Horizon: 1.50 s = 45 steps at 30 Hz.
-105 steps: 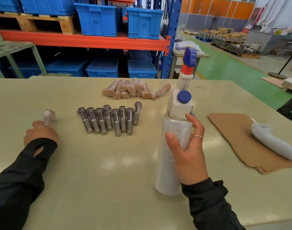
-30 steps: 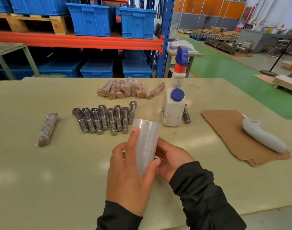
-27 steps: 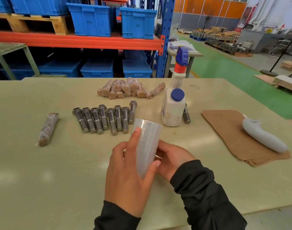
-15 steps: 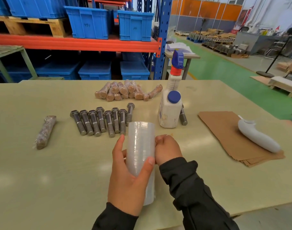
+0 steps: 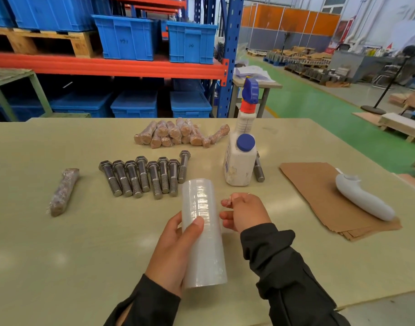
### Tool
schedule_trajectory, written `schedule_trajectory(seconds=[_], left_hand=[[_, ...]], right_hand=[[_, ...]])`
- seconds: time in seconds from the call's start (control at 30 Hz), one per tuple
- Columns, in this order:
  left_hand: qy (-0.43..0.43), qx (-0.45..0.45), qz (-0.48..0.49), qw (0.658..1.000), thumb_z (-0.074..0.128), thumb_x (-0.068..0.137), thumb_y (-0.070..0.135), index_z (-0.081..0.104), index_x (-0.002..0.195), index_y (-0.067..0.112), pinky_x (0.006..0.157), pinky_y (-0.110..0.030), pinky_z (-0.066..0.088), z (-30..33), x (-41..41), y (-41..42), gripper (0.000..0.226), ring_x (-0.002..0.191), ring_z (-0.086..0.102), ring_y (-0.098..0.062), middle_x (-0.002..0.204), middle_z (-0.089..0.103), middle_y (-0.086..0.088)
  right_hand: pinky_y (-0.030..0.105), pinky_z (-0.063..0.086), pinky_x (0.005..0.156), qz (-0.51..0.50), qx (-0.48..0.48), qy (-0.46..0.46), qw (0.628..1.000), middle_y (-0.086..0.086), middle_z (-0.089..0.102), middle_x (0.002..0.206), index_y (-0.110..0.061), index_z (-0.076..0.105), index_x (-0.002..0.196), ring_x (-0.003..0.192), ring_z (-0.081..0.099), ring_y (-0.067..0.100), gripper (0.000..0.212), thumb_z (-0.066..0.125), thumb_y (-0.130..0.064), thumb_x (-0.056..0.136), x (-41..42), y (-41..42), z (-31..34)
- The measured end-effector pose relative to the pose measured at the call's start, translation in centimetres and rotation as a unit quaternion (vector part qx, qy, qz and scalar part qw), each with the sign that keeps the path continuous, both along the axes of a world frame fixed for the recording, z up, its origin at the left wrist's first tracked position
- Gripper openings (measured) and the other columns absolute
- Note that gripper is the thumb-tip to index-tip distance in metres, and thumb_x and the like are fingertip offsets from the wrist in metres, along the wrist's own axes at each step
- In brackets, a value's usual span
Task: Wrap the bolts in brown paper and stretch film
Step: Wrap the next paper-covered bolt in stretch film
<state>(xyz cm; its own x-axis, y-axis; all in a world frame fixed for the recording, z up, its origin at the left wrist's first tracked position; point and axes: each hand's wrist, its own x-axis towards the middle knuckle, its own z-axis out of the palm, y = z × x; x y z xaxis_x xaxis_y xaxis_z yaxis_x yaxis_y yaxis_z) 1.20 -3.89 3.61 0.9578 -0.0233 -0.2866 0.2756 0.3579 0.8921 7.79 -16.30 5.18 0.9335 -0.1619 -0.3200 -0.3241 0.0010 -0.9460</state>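
Observation:
My left hand point(image 5: 175, 250) grips a roll of clear stretch film point(image 5: 201, 234), held lengthwise above the table near its front. My right hand point(image 5: 246, 211) is just right of the roll, thumb and forefinger pinched together on what looks like the loose film end. Several bare steel bolts point(image 5: 142, 176) lie in a row beyond the roll. One bolt wrapped in paper and film point(image 5: 64, 191) lies alone at the left. A pile of wrapped bolts point(image 5: 178, 135) sits further back. A stack of brown paper sheets point(image 5: 319, 191) lies at the right.
A white spray bottle point(image 5: 240, 158) with a blue cap stands right of the bolt row, one more bolt point(image 5: 259, 169) behind it. A white handheld tool point(image 5: 363, 201) rests on the brown paper. Blue crates fill the racks behind the table point(image 5: 60, 255).
The roll has swung from tilted to pointing away from me in my left hand. My right hand has slid from behind the roll to its right side.

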Motion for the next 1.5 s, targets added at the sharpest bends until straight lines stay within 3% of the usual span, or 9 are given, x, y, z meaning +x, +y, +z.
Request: schedule_trajectory(seconds=[0.23, 0.37, 0.47, 0.73, 0.83, 1.07, 1.23, 1.37, 1.5], left_hand=[[-0.009, 0.021, 0.011, 1.0, 0.062, 0.057, 0.043, 0.053, 0.12, 0.018, 0.075, -0.041, 0.052, 0.5, 0.4, 0.2, 0.068, 0.088, 0.064, -0.028, 0.105, 0.065, -0.012], [0.014, 0.037, -0.025, 0.999, 0.063, 0.055, 0.046, 0.056, 0.11, 0.018, 0.055, -0.032, 0.051, 1.0, 0.5, 0.8, 0.062, 0.073, 0.067, -0.022, 0.094, 0.067, -0.009], [0.041, 0.022, -0.059, 0.997, 0.082, 0.054, 0.036, 0.06, 0.108, 0.01, 0.061, -0.033, 0.049, 1.3, 0.8, 1.4, 0.064, 0.072, 0.066, -0.023, 0.087, 0.068, -0.01], [0.127, -0.073, -0.128, 0.981, 0.073, 0.048, 0.039, 0.069, 0.09, 0.006, 0.062, -0.035, 0.053, 1.9, 1.3, 2.4, 0.054, 0.065, 0.066, -0.03, 0.078, 0.068, -0.018], [0.117, -0.056, -0.131, 0.983, 0.07, 0.053, 0.038, 0.069, 0.089, 0.005, 0.067, -0.036, 0.051, 1.8, 1.6, 2.4, 0.048, 0.064, 0.066, -0.029, 0.076, 0.068, -0.017], [0.062, 0.041, -0.128, 0.989, 0.067, 0.052, 0.039, 0.067, 0.084, 0.003, 0.05, -0.025, 0.051, 1.9, 2.0, 2.6, 0.048, 0.055, 0.064, -0.021, 0.069, 0.067, -0.012], [0.058, 0.058, -0.099, 0.992, 0.066, 0.049, 0.041, 0.064, 0.087, 0.001, 0.057, -0.029, 0.048, 1.8, 2.3, 2.7, 0.055, 0.058, 0.061, -0.025, 0.07, 0.065, -0.013], [0.079, 0.041, -0.085, 0.992, 0.062, 0.058, 0.04, 0.063, 0.086, 0.003, 0.051, -0.026, 0.051, 2.1, 2.5, 3.3, 0.047, 0.05, 0.064, -0.02, 0.06, 0.067, -0.009], [0.093, 0.002, -0.108, 0.99, 0.063, 0.06, 0.039, 0.063, 0.092, 0.003, 0.058, -0.03, 0.049, 1.8, 2.4, 3.4, 0.048, 0.053, 0.064, -0.021, 0.064, 0.067, -0.011]], right_hand=[[0.02, 0.049, 0.051, 0.041, -0.017, -0.049, 0.998, 0.001, 0.058, 0.088, -0.022, 0.053, 0.087, 0.057, 0.054, 0.012, 0.017, 0.044, -0.01, 0.096, -1.7, -0.7, -0.8], [0.011, 0.045, 0.081, 0.119, -0.191, -0.293, 0.929, -0.029, 0.042, 0.125, -0.056, 0.043, 0.114, 0.096, 0.055, -0.002, 0.057, 0.051, -0.005, 0.091, -3.9, -1.3, -1.6], [0.01, 0.04, 0.093, 0.121, -0.27, -0.413, 0.861, -0.025, 0.056, 0.12, -0.039, 0.058, 0.116, 0.108, 0.053, -0.002, 0.046, 0.06, -0.006, 0.084, -4.6, -1.7, -2.1], [0.019, 0.047, 0.072, 0.07, -0.391, -0.545, 0.739, 0.004, 0.066, 0.077, -0.004, 0.073, 0.086, 0.077, 0.056, 0.012, 0.012, 0.068, 0.0, 0.075, -3.7, -2.6, -1.5], [0.012, 0.042, 0.072, 0.083, -0.407, -0.518, 0.748, 0.001, 0.063, 0.075, -0.006, 0.07, 0.08, 0.076, 0.05, 0.006, 0.008, 0.063, -0.003, 0.077, -3.5, -2.5, -1.3], [0.007, 0.034, 0.072, 0.226, -0.282, -0.327, 0.873, -0.014, 0.05, 0.074, -0.031, 0.053, 0.068, 0.078, 0.047, 0.0, 0.02, 0.05, -0.011, 0.071, -3.6, -2.5, -0.3], [0.0, 0.025, 0.079, 0.349, -0.29, -0.247, 0.856, -0.019, 0.043, 0.093, -0.037, 0.046, 0.075, 0.094, 0.037, -0.008, 0.018, 0.058, -0.025, 0.079, -3.6, -2.9, -0.1], [0.003, 0.029, 0.078, 0.281, -0.293, -0.306, 0.861, -0.023, 0.05, 0.098, -0.043, 0.051, 0.079, 0.092, 0.041, -0.007, 0.03, 0.067, -0.018, 0.082, -3.5, -2.6, -0.7], [0.008, 0.038, 0.076, 0.211, -0.277, -0.407, 0.844, -0.025, 0.054, 0.109, -0.047, 0.055, 0.114, 0.085, 0.048, -0.004, 0.051, 0.072, -0.017, 0.076, -3.7, -2.3, -1.0]])
